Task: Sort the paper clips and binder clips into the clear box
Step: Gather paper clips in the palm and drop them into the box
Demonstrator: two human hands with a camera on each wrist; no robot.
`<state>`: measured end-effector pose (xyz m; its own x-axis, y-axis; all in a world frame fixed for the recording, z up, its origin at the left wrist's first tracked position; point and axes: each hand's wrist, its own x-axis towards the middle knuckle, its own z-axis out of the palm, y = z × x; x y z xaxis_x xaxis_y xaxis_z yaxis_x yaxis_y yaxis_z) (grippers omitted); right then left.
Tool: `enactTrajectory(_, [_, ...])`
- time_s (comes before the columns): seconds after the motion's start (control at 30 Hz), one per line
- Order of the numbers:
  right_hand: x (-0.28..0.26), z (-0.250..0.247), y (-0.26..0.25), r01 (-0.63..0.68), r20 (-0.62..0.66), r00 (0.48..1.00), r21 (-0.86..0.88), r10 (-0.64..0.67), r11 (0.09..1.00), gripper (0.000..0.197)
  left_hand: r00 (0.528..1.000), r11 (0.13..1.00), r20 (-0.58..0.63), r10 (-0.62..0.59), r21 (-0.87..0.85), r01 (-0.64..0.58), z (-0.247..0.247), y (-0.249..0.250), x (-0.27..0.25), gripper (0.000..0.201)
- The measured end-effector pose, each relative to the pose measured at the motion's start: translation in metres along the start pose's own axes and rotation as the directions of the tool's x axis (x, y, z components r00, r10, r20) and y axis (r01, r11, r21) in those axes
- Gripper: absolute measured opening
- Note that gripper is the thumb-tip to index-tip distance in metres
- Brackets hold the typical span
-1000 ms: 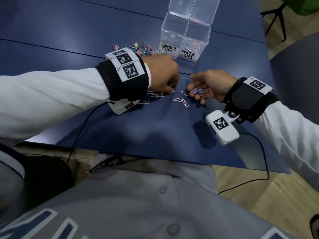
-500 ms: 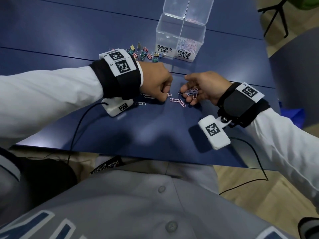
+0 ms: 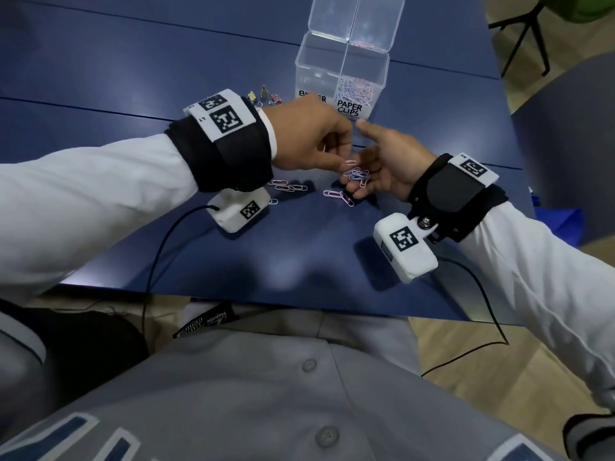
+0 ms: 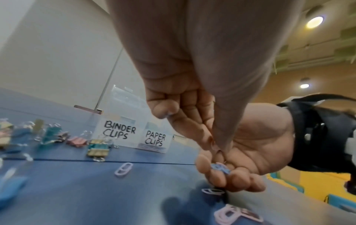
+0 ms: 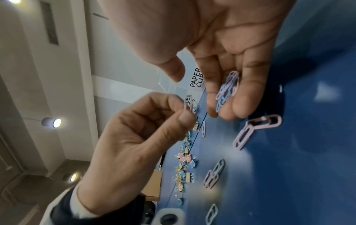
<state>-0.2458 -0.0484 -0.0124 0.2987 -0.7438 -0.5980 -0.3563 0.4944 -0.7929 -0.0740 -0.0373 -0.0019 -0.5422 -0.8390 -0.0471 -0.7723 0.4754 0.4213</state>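
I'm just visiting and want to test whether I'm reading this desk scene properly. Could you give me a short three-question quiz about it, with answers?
1. True or false: the left hand pinches a single paper clip above the right hand.
2. Where do the gathered paper clips lie? A) on the right hand's cupped fingers B) in the binder clip compartment C) on the floor
3. Fill in: the binder clips lie loose on the blue ____ beside the clear box.

Key
1. True.
2. A.
3. table. The compartment marked for them shows no clips, while the paper clip compartment already holds many.
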Motion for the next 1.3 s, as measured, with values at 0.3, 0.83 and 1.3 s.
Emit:
enactTrajectory(0.3, [0.0,-0.007,-0.001,-0.094,0.075,0.993,0.041,0.091,0.995,0.047,0.971,0.987,-0.182,-0.155,0.022,0.162,-0.018,-0.02,-0.016,0.016])
enactTrajectory(0.83, [0.004,-0.003,0.0,-0.046,0.035,0.998,0.006,0.045,0.999,0.042,0.94,0.915,0.063,-0.336,0.257,0.31,-0.008,-0.017,0.008,0.01])
enactTrajectory(1.3, [0.001,-0.013,0.0,-0.039,0.08,0.996,0.121,0.029,0.992,0.057,0.999,1.0,0.036,-0.006,0.028,0.005,0.002,0.008,0.019,0.014])
